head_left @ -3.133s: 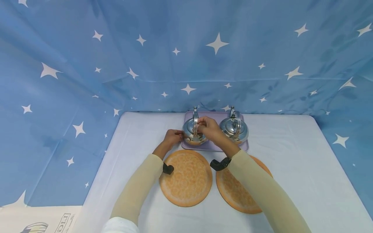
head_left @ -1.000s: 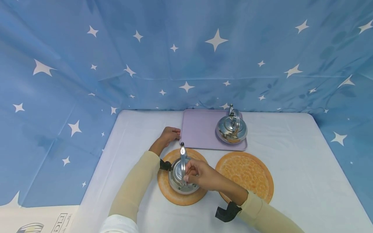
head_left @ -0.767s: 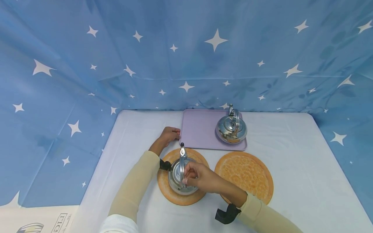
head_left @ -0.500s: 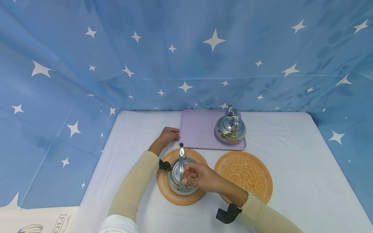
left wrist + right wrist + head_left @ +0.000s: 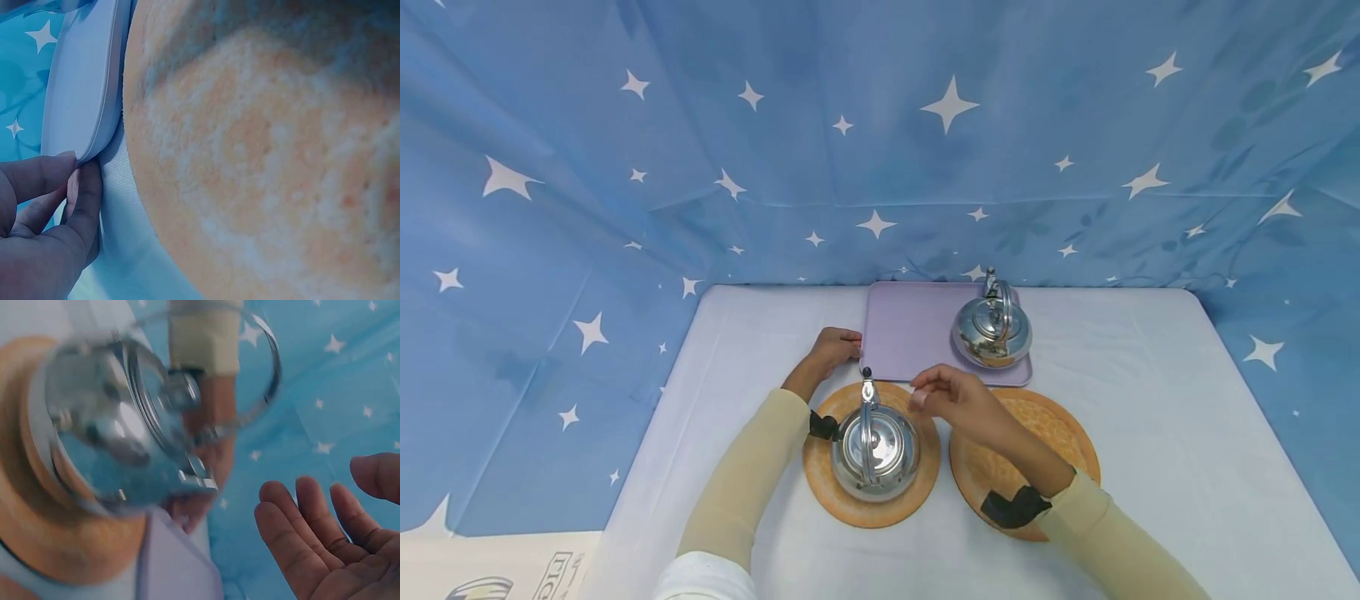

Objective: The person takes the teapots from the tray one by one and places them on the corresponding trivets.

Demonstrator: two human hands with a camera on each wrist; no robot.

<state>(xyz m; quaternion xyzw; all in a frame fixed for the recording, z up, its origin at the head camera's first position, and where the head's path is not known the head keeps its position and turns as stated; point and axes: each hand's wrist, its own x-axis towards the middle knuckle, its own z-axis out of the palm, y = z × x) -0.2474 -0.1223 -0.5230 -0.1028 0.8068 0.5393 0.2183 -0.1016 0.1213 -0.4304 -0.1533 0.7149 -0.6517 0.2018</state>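
A shiny steel kettle (image 5: 891,467) with a raised hoop handle stands upright on the left round orange-brown mat (image 5: 850,510), spout toward the back. Off its handle, my right hand (image 5: 958,402) hovers between kettle and tray, holding nothing; the right wrist view shows its fingers loosely bent, thumb apart. My left hand (image 5: 835,348) pinches the left edge of the lilac tray (image 5: 910,333); in the left wrist view thumb and fingers meet at the tray's corner (image 5: 87,140). A second steel kettle (image 5: 991,337) sits on the tray's right side.
A second round mat (image 5: 1056,425) lies to the right, partly under my right forearm. Everything rests on a white-covered table (image 5: 1150,417). Behind it hangs a blue curtain with white stars (image 5: 775,167). A printed beige sheet (image 5: 512,567) shows at lower left.
The right hand carried the left kettle from the tray onto the left mat, then released its handle and moved up and right. The left hand keeps hold of the tray's edge.
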